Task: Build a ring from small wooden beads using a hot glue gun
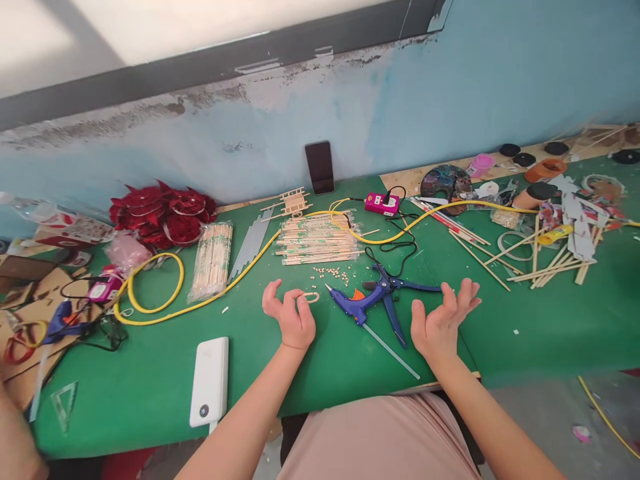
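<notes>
My left hand (290, 317) pinches a small pale oval ring (312, 297) between thumb and index finger, above the green table. My right hand (443, 323) has its fingers apart and holds nothing; its fingertips are close to one handle of a blue hand cutter (395, 303). Between my hands a blue hot glue gun (353, 307) lies with its nozzle towards the ring and a clear glue stick (393, 352) out of its back. Tiny cut wooden bits (333, 273) are scattered beyond the gun. Behind them lie bundled wooden chopsticks (320, 239).
A white power bank (209, 380) lies front left. A yellow cable (240, 280) crosses the table by a purple socket (381, 203). A phone (320, 167) leans on the wall beside a small stick model (294, 202). Loose sticks (555, 267) and paint jars crowd the right; another person's arm (17, 433) shows left.
</notes>
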`<state>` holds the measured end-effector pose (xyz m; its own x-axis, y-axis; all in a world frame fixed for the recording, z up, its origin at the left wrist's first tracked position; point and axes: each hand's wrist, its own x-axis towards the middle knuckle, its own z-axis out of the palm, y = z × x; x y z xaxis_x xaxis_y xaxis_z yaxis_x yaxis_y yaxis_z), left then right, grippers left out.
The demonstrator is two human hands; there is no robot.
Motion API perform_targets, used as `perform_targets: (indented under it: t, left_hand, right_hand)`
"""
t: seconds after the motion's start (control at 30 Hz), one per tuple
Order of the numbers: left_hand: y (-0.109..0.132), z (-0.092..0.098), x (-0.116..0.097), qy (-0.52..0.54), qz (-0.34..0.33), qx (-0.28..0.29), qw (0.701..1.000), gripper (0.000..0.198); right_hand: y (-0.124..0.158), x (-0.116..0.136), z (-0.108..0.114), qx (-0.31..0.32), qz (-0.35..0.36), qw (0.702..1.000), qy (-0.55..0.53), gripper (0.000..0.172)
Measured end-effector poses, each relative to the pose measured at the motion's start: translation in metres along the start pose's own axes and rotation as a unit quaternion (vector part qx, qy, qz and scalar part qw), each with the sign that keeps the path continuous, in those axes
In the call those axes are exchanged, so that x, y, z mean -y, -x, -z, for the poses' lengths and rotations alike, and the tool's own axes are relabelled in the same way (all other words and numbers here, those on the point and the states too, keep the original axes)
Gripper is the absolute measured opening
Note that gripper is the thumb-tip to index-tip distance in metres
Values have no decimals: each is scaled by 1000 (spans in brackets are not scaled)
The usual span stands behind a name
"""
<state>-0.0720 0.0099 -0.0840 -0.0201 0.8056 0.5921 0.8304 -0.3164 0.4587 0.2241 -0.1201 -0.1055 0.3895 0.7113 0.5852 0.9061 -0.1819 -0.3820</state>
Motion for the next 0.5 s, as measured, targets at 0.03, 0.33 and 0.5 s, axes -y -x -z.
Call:
perform_targets:
  t: [0.03,0.33,0.5]
  left_hand:
    - [1,3,2,-1,-6,4,1000,44]
    - [8,23,13,-3,-57,35,998,42]
    - [9,26,16,-4,-87,62,994,41]
  right_hand:
    - [0,1,0,-1,7,1000,0,78]
    - [0,10,1,24,107,994,-23,93]
    - [-3,12,6,65,165,983,-53,95]
